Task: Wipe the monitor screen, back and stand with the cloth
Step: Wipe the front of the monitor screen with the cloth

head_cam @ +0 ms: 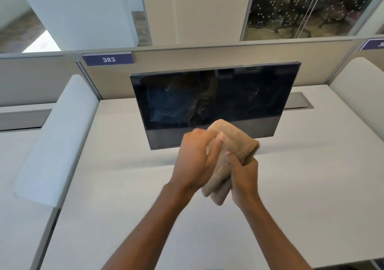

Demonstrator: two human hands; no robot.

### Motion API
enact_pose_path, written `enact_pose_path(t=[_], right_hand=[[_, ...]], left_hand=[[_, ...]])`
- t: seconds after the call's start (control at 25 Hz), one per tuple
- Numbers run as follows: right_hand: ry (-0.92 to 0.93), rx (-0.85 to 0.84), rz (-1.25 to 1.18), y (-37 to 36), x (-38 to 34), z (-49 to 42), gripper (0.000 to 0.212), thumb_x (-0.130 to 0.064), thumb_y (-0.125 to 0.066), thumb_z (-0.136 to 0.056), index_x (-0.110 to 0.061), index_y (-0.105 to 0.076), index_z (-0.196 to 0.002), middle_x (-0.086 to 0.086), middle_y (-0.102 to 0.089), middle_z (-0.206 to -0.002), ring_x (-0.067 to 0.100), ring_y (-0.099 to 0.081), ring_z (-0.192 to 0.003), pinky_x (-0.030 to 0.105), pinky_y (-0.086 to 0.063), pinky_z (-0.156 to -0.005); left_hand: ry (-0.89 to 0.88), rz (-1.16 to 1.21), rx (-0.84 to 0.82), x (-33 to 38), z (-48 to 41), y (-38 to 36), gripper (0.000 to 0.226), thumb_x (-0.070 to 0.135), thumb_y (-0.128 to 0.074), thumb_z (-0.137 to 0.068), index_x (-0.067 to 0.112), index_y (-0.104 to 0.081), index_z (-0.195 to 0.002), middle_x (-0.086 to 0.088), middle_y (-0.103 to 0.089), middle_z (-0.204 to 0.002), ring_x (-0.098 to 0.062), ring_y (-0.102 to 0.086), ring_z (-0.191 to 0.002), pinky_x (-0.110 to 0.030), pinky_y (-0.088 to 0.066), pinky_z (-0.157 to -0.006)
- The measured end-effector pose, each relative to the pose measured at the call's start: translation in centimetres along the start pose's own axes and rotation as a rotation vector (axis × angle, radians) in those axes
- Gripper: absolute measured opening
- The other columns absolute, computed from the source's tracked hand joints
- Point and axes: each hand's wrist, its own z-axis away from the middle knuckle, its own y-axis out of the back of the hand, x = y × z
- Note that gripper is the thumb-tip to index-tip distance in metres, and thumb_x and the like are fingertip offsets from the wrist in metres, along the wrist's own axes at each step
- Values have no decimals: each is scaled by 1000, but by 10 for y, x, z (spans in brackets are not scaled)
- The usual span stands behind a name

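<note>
At desk 383, head view, single frame.

Item 1, monitor (214, 101): flat, black-framed panel standing towards the back of the white desk (301, 186), its screen facing the camera. The screen is dark, with faint smears and a dim reflection. Its lower bezel sits clear of the desk top, and what supports it is hidden behind the panel.

Item 2, cloth (234, 141): tan, folded into a thick pad and held above the desk in front of the monitor. Its upper end overlaps the monitor's lower bezel in the frame; whether it touches cannot be told. Its lower end hangs down between the two wrists.

Item 3, left hand (195, 161): back of the hand towards the camera, fingers curled round the left side of the cloth, thumb laid across its face.

Item 4, right hand (244, 172): closed round the cloth's right and lower part, with thumb and fingers pinching the folds. Both forearms rise from the bottom edge of the frame.

Item 5, surroundings: a beige partition (187, 62) runs behind the monitor and carries a purple number plate (108, 59) reading 383. White rounded dividers stand at the left (56, 141) and at the right (361, 95). A grey cable hatch (299, 101) is set in the desk just right of the monitor. A dotted glass wall (301, 8) stands beyond the partition
</note>
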Motion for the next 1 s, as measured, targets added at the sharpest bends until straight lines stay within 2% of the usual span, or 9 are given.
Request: enact_pose_path(t=[0.08, 0.2, 0.4, 0.52, 0.64, 0.72, 0.8, 0.88, 1.0], right_hand=[[36, 128, -142, 2, -16, -4, 14, -15, -66, -101, -12, -69, -113, -3, -77, -99, 13, -75, -94, 26, -57, -74], [225, 341, -196, 12, -48, -21, 24, -15, -66, -99, -14, -67, -123, -8, -76, -109, 6, -74, -101, 25, -58, -81], [564, 605, -27, 35, -101, -73, 19, -21, -61, -102, -19, -64, -121, -18, -70, -108, -10, -68, -99, 11, -53, -85], [663, 664, 97, 40, -109, -127, 24, -20, -59, -100, -1, -66, -113, -8, -73, -98, -7, -68, -92, 23, -57, -85], [786, 599, 261, 32, -102, -166, 50, -21, -61, -101, 1, -55, -145, -7, -68, -136, 11, -68, -120, 40, -56, -102], [879, 478, 368, 24, -92, -178, 63, -20, -63, -102, 2, -40, -156, -13, -50, -155, 7, -51, -141, 41, -46, -116], [921, 370, 532, 18, -84, -184, 72, -22, -61, -103, 2, -26, -161, 9, -30, -170, 21, -25, -159, 47, -28, -128], [912, 292, 699, 17, -78, -188, 80, -35, -54, -104, 0, -16, -164, 17, -11, -174, 31, -7, -162, 50, -13, -132], [903, 271, 836, 19, -72, -199, 91, -53, -48, -100, 0, -13, -164, 19, -8, -174, 34, -4, -162, 53, -10, -131]], left_hand=[[-105, -17, 188, -2, -18, 20, 24, 23, -51, -109, 15, -74, -109, 3, -74, -107, -7, -61, -103, -26, -46, -95], [-140, -126, 270, -2, -55, 38, 37, 28, -51, -108, 14, -62, -141, 1, -62, -144, -12, -52, -136, -29, -37, -117], [-199, -354, 103, 8, -130, 40, 52, 35, -40, -112, 12, -41, -159, -4, -39, -166, -19, -30, -156, -35, -15, -131], [-178, -451, -13, 0, -163, 35, 55, 37, -36, -113, 10, -35, -161, -8, -35, -168, -21, -27, -158, -37, -12, -131], [-157, -550, -31, -13, -176, 28, 57, 40, -33, -113, 7, -38, -159, -11, -38, -166, -26, -30, -156, -43, -16, -131], [-135, -574, -52, -20, -176, 22, 57, 41, -32, -113, 7, -39, -158, -12, -39, -165, -27, -31, -155, -44, -17, -130], [-141, -603, -78, -25, -176, 17, 57, 42, -32, -113, 8, -40, -158, -11, -41, -164, -26, -33, -154, -44, -18, -130], [-156, -645, -77, -28, -176, 13, 56, 43, -32, -113, 10, -39, -158, -9, -46, -161, -27, -39, -150, -45, -21, -128], [-179, -687, -59, -30, -177, 11, 55, 42, -35, -112, 15, -36, -160, -9, -56, -148, -30, -50, -136, -46, -30, -122]])
